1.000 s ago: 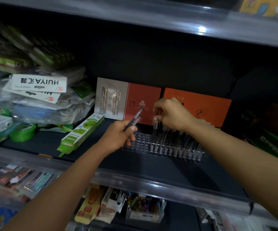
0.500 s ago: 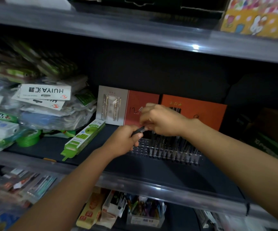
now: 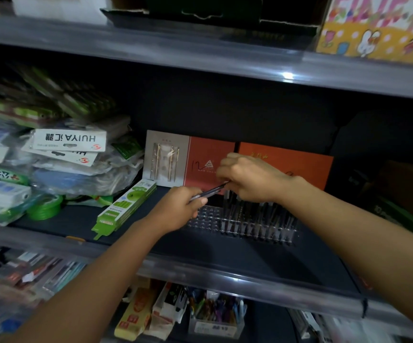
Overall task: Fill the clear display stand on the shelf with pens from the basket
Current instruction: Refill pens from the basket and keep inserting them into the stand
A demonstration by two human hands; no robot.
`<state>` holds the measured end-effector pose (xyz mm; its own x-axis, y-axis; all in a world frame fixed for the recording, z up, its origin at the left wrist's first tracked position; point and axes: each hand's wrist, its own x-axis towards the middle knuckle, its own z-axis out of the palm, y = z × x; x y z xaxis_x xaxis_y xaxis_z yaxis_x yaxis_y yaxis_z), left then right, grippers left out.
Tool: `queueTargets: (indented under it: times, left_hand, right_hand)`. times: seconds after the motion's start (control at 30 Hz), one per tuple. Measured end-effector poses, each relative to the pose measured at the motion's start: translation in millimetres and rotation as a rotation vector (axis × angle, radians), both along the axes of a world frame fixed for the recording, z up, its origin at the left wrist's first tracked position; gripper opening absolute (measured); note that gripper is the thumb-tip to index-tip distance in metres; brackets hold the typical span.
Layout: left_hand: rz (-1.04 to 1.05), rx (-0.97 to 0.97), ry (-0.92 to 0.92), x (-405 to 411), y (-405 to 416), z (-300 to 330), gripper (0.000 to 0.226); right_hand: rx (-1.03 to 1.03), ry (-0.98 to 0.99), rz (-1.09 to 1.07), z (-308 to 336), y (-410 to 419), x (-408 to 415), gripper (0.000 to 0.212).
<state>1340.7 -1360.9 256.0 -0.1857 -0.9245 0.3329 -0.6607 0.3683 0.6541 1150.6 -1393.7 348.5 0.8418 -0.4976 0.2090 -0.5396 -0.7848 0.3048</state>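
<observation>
— Since a second ago, both hands have met: the right hand [image 3: 251, 178] has left the pens standing in the stand and come across to the left hand [image 3: 180, 209].

— What are they holding?

— One dark pen [image 3: 209, 192] between them. Left fingers are curled round its lower end, right fingertips pinch its upper end; it lies tilted, just above the clear display stand [image 3: 240, 224].

— And the stand?

— On the dark shelf [image 3: 250, 253], before two orange boxes [image 3: 284, 159]. Its right part holds upright pens; the left holes are bare. A green packet [image 3: 123, 209] lies to its left.
</observation>
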Motion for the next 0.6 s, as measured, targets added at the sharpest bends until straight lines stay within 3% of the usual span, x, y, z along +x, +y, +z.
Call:
queueTargets:
  times: [0.17,0.33,0.43,0.6]
  left_hand:
    - [0.003,-0.038,-0.032,-8,-1,5,0.025]
    - [0.037,-0.017,-0.012,3,2,3,0.02]
    - [0.051,0.0,0.04,9,3,1,0.019]
    - [0.059,-0.006,0.107,6,1,3,0.023]
  right_hand:
    - [-0.02,0.054,0.047,-4,5,8,0.013]
    - [-0.019,0.008,-0.044,3,-1,-1,0.013]
    - [0.063,-0.183,-0.117,9,-6,-8,0.017]
    - [0.337,-0.591,-0.1,16,-8,-5,0.057]
